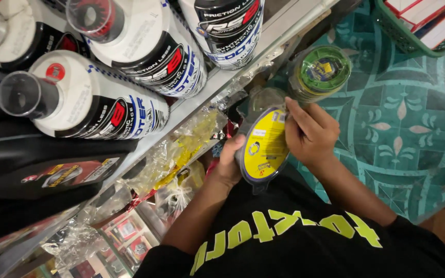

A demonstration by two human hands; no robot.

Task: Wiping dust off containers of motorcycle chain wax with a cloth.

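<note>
- Yellow-labelled disc pack [263, 146] is sitting upright between the two hands, just in front of the person's chest, its face turned up toward the camera.
- Left hand [228, 163] is cupping the pack's left edge from behind, fingers curled shut around the rim; only the thumb side is showing.
- Right hand [310, 135] is closing on the pack's upper right edge, fingertips [290, 105] pinching at the top corner of the label, palm bent over the side.
- Green-topped spool [321, 72] is lying on the floor just beyond the right hand, near it but not touching.
- Teal patterned floor [408, 128] is stretching open to the right of the right hand, offering the widest free room in view.
- Green basket [403, 36] is standing at the top right, well apart from the hands.
- Shelf edge [222, 82] is running diagonally just left of the pack, leaving only a narrow gap on the left hand's side.
- White bottles [130, 46] are standing packed together on the shelf, with a black can [47, 175] lying below them.
- Crinkled plastic bags [181, 149] are hanging under the shelf edge, crowding close to the left forearm.
</note>
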